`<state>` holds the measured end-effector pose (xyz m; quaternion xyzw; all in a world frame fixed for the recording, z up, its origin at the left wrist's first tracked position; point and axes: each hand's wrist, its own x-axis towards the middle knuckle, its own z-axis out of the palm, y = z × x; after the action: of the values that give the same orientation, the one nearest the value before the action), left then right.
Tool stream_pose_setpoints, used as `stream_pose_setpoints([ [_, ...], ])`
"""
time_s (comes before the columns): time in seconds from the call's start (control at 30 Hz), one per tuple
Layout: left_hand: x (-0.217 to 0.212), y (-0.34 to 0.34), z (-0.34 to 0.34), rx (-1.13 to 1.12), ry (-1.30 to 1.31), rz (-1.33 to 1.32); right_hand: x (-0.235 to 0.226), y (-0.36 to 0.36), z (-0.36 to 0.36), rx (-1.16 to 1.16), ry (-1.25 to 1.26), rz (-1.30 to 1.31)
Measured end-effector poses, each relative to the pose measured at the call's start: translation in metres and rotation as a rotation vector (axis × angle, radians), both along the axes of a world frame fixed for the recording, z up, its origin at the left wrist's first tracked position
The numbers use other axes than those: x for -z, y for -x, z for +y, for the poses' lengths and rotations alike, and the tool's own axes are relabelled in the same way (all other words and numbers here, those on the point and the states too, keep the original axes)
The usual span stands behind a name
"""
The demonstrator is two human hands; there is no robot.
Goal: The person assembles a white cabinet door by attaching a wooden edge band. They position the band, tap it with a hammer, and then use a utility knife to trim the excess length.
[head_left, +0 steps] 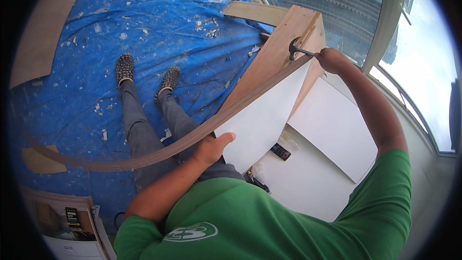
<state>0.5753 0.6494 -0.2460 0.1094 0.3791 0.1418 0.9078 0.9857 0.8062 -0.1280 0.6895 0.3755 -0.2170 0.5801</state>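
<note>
My right hand (332,61) is wrapped around the handle of a claw hammer (293,49). The hammer's head is at the far end of a long wood-grain strip (144,162), beside a plywood frame (275,50). This strip runs along the edge of a white panel (262,120), and its near end bows out to the left. Closer to my body, my left hand (211,149) grips the panel at that edge. The left thumb lies on the white face, while the other fingers are mostly hidden under the strip.
Crumpled blue tarp (96,82) with scattered scraps covers the floor. Another white panel (334,127) lies to the right, near a black remote control (280,151). A large window (332,0) borders the far side. At lower left stands a drawer cabinet (72,248); a wooden sheet (45,29) lies upper left.
</note>
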Motion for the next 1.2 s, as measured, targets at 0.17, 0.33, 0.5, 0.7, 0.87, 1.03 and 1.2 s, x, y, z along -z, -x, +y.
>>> stream_pose_setpoints([
  [0.17,-0.002,-0.006,-0.004,0.021,0.041,-0.008,-0.008,0.049,-0.005,0.017,0.031,0.089],
  [0.33,-0.001,-0.009,-0.007,-0.001,0.064,-0.012,-0.014,0.064,-0.015,0.063,0.014,0.144],
  [0.5,0.002,-0.008,-0.011,-0.020,-0.015,0.005,-0.007,0.036,0.003,-0.025,0.072,0.041],
  [0.7,0.001,-0.008,-0.015,0.088,0.060,-0.037,-0.013,0.065,-0.015,0.085,0.096,0.268],
  [0.87,-0.003,-0.008,-0.013,0.097,-0.021,-0.007,-0.011,0.044,0.006,-0.020,0.144,-0.012],
  [1.03,-0.004,-0.008,-0.009,0.136,-0.059,0.010,-0.016,0.081,-0.015,0.036,0.037,0.200],
  [1.2,-0.009,-0.007,-0.010,0.231,-0.034,0.046,-0.018,0.163,-0.008,0.097,0.099,0.265],
])
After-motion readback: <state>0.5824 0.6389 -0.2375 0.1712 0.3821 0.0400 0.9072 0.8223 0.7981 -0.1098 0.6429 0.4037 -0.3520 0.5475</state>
